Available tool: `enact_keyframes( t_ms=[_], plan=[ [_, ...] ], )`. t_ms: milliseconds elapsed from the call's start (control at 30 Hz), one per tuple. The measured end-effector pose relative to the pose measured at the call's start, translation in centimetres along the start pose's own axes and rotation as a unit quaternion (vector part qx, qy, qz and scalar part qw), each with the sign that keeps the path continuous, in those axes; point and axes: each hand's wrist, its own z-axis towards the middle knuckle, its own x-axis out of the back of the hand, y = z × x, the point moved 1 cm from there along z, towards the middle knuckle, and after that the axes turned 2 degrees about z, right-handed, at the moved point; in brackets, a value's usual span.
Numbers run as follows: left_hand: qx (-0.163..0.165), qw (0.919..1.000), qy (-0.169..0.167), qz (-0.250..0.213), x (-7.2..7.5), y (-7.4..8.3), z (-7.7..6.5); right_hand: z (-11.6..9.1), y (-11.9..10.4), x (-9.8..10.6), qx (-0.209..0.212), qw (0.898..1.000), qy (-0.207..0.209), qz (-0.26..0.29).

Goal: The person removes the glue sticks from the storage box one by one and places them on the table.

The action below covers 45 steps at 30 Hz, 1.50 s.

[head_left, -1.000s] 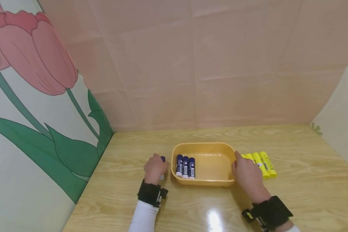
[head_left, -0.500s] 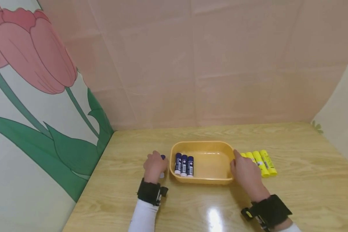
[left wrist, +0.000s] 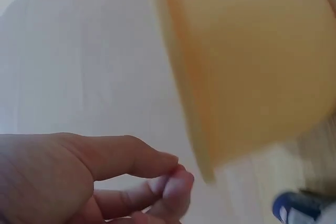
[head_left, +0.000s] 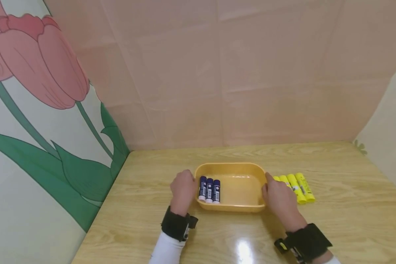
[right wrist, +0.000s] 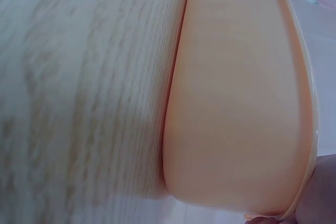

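Observation:
An orange-yellow plastic tray (head_left: 242,189) sits on the table, with 3 blue-and-white glue sticks (head_left: 209,190) side by side at its left end. My right hand (head_left: 280,198) pinches the tray's right rim; the right wrist view shows the rim between thumb (right wrist: 320,192) and fingers (right wrist: 262,220). At the left rim is my left hand (head_left: 183,189), its fingers curled. In the left wrist view its thumb (left wrist: 131,156) meets the fingertips, just beside the tray's edge, with nothing seen between them. Another blue glue stick (left wrist: 302,207) shows low in that view, outside the tray.
Several yellow tubes (head_left: 301,187) lie in a row right of the tray, partly behind my right hand. The wood-grain table (head_left: 217,234) meets a pinkish covered wall (head_left: 224,84) at the back. A tulip-printed panel (head_left: 39,66) stands on the left.
My left hand has left the glue stick beside the tray and shifted right to the tray's left rim. My right hand keeps its place on the right rim.

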Motion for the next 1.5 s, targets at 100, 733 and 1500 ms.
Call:
enact_keyframes(
  t_ms=[100, 733, 1500],
  plan=[
    [-0.043, 0.9990, 0.004, -0.006, -0.4, 1.3, -0.7, 0.0, 0.0, 0.1, 0.001, 1.000, 0.001, -0.001],
    [-0.110, 0.9912, -0.042, 0.062, -5.2, 3.7, -1.6, 0.1, 0.1, 0.0, -0.002, 1.000, -0.006, -0.005],
    [-0.162, 0.9763, 0.011, 0.143, -6.4, 5.4, -1.3, 0.1, 0.2, -0.1, -0.003, 1.000, -0.014, -0.002]
  ],
)
